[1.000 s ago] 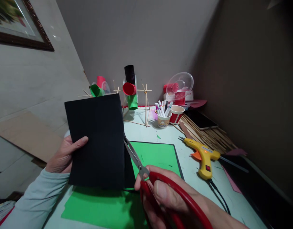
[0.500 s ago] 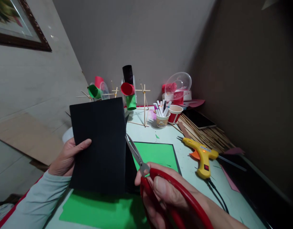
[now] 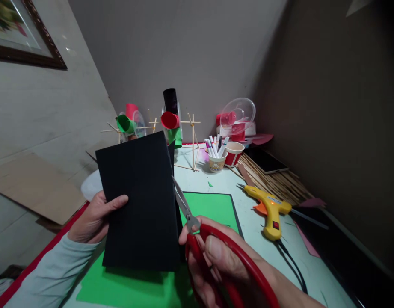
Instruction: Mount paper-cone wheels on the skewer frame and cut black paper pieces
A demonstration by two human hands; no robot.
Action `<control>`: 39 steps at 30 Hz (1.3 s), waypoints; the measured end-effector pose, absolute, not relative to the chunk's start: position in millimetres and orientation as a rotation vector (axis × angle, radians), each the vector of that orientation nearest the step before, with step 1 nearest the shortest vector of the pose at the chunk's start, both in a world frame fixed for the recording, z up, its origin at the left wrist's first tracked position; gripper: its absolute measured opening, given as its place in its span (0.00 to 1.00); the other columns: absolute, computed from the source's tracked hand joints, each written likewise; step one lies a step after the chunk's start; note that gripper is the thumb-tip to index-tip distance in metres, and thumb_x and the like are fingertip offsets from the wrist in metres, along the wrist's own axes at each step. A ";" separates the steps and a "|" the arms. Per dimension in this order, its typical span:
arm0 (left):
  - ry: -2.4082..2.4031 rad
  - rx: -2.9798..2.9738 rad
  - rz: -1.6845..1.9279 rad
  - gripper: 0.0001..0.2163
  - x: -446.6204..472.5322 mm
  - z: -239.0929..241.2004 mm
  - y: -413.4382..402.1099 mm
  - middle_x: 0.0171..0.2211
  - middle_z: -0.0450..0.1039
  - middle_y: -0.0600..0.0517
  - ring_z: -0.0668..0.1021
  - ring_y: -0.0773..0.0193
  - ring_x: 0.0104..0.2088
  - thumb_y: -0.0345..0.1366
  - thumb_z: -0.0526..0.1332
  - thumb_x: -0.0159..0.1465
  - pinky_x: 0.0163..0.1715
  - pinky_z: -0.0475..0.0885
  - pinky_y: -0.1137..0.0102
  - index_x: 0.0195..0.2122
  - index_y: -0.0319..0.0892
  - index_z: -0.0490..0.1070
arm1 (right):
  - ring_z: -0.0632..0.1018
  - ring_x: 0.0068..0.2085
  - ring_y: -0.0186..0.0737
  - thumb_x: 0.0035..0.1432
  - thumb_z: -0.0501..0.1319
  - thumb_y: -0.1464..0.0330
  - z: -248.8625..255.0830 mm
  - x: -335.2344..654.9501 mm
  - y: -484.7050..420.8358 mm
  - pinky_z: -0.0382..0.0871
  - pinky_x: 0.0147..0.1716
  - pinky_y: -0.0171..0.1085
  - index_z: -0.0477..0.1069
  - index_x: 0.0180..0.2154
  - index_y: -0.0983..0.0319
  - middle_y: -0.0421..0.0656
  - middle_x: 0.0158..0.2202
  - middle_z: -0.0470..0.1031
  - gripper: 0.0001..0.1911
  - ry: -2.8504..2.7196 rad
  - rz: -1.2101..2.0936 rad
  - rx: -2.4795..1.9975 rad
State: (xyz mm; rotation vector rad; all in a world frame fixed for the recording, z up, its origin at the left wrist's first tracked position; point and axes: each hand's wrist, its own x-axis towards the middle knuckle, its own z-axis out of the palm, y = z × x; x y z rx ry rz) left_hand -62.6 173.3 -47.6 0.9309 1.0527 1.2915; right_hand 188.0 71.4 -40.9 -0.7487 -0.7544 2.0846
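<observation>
Two hands work above the table (image 3: 254,222). Since a second ago the black sheet (image 3: 140,201) has sunk lower and slid a little to the right, so its bottom edge now covers more of the green paper (image 3: 132,288); the left hand (image 3: 96,218) has moved down and right with it. The scissors (image 3: 192,226) have also pushed further along the sheet's right edge, and a narrow black strip now stands apart just behind that edge.

The left hand is closed on the sheet's left edge, thumb pressed flat on the front face, the other fingers hidden behind. The right hand (image 3: 216,265) is clenched through the red handles, fingers curled tight, and the blades are nearly closed against the sheet's right side.

The sheet stands almost upright between the two hands, tilted slightly, touching the left thumb on one side and the blades on the other. Right of the hands a yellow glue gun (image 3: 270,209) lies on the table, well apart from the sheet.
</observation>
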 end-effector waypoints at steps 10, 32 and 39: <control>1.040 0.927 1.238 0.17 -60.4 -53.4 172.4 0.39 0.84 0.45 0.85 0.48 0.35 0.32 0.76 0.48 0.35 0.83 0.66 0.40 0.41 0.80 | 0.59 0.19 0.24 0.58 0.62 0.45 -46.7 181.5 81.1 0.50 0.18 0.26 0.63 0.35 0.60 0.31 0.20 0.58 0.25 -1.001 1.942 -0.733; 1.085 0.922 1.173 0.33 -60.8 -65.3 176.6 0.43 0.83 0.43 0.83 0.44 0.44 0.30 0.76 0.45 0.41 0.82 0.64 0.54 0.42 0.74 | 0.58 0.20 0.23 0.59 0.63 0.47 -45.5 175.7 72.3 0.51 0.20 0.28 0.60 0.37 0.59 0.31 0.22 0.60 0.23 -0.869 1.916 -0.739; 1.078 0.920 1.148 0.21 -60.1 -64.8 177.1 0.41 0.83 0.42 0.85 0.48 0.37 0.29 0.76 0.46 0.39 0.82 0.63 0.43 0.40 0.80 | 0.57 0.17 0.22 0.60 0.62 0.48 -49.3 174.2 78.2 0.48 0.15 0.25 0.58 0.33 0.59 0.29 0.19 0.59 0.23 -0.833 1.948 -0.740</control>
